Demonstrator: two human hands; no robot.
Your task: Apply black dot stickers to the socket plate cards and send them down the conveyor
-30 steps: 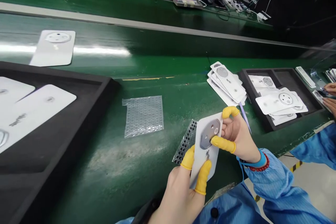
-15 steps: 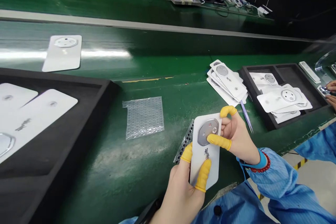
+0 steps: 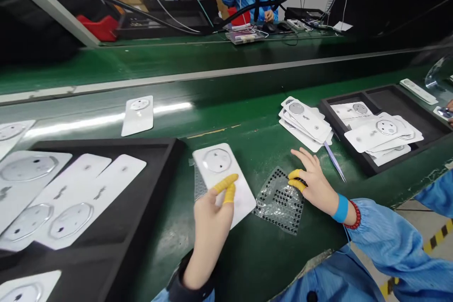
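**Left hand (image 3: 212,212) on a white card (image 3: 226,163), right hand (image 3: 314,186) at a dotted plastic sheet (image 3: 279,200)**

From the head view: two yellow finger cots (image 3: 226,186) of the left hand lying across the card's lower part, fingers extended, with no clear grip. Card flat on a green conveyor belt (image 3: 247,264), its round socket-like disc just above those fingertips, a bubble-wrap bag (image 3: 200,186) poking out beside it, left of the fingers. Right fingers spread and open, two cots (image 3: 295,174) touching the sheet's upper edge; any pinch impossible to tell. Left of the left fingers, a black foam tray (image 3: 173,151) of cards. Beyond the right fingers, a loose card stack (image 3: 304,122), a pale violet strip (image 3: 332,163), and further right another foam tray (image 3: 357,163). Well ahead of the fingers, a lone card (image 3: 138,115) on the belt.
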